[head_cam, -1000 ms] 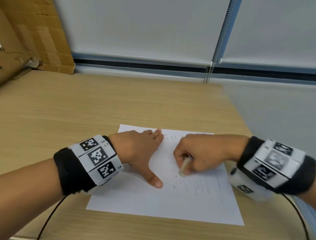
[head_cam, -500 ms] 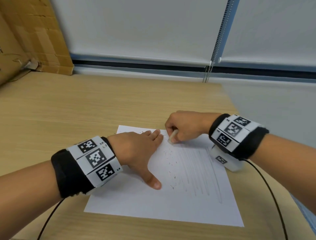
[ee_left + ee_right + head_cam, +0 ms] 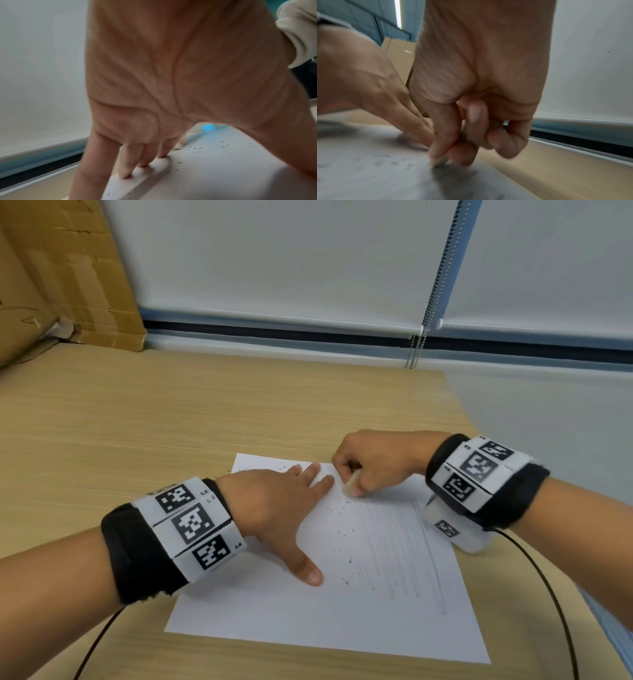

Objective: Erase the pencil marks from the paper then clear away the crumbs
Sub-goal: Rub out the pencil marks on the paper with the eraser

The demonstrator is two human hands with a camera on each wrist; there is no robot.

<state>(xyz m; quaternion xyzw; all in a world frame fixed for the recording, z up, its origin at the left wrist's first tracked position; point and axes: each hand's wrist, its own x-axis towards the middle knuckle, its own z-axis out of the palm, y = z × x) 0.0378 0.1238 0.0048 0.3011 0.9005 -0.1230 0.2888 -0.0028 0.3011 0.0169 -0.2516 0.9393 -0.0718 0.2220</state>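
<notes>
A white sheet of paper [image 3: 308,618] lies on the wooden table [image 3: 171,422]. Faint pencil lines [image 3: 397,549] run down its right half, and dark eraser crumbs [image 3: 340,529] are scattered across its middle. My left hand [image 3: 284,505] lies flat on the paper's upper left, fingers straight and thumb spread, pressing the sheet down; its fingertips [image 3: 125,175] press at the paper's far edge. My right hand [image 3: 373,463] pinches a pale eraser [image 3: 352,482] and holds its tip on the paper near the top edge, right beside the left fingertips. In the right wrist view the eraser is mostly hidden by the curled fingers [image 3: 471,135].
Cardboard boxes [image 3: 61,278] stand at the table's back left corner. Window blinds with a bead chain [image 3: 428,313] run along the back. The table's right edge [image 3: 459,412] passes just beyond the paper. Black cables [image 3: 555,594] trail from both wrists.
My right hand has moved the eraser from the paper's middle up to its top edge and stayed there over the last half second. The left hand has held still.
</notes>
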